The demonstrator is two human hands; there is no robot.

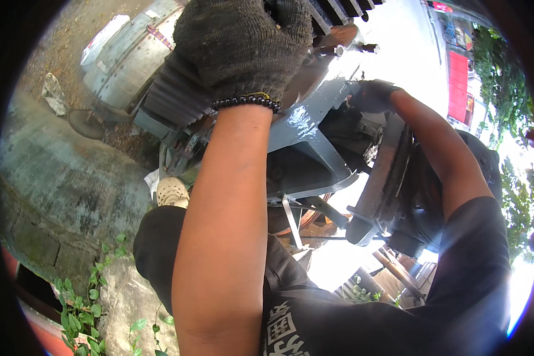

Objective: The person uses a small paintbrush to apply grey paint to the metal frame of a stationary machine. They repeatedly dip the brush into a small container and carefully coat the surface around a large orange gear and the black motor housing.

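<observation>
My left hand (243,47), in a dark knit work glove with a beaded bracelet at the wrist, is over the upper part of a machine. Its fingers look curled in, partly cut off by the upper edge; what they hold is hidden. Beneath it lies a dark ribbed metal part (178,95), and more metal fins (344,9) show beyond. Farther right, my right hand (374,96), also in a dark glove, is at the far right side of the glossy grey machine frame (302,121). Its fingers are too dark to make out.
A round grey metal housing (130,53) stands at the far left. Below it runs a mossy concrete ledge (71,166) with vines (77,308). A beige clog (172,193) shows beside my left forearm. A dark rounded part (424,190) sits under my right arm.
</observation>
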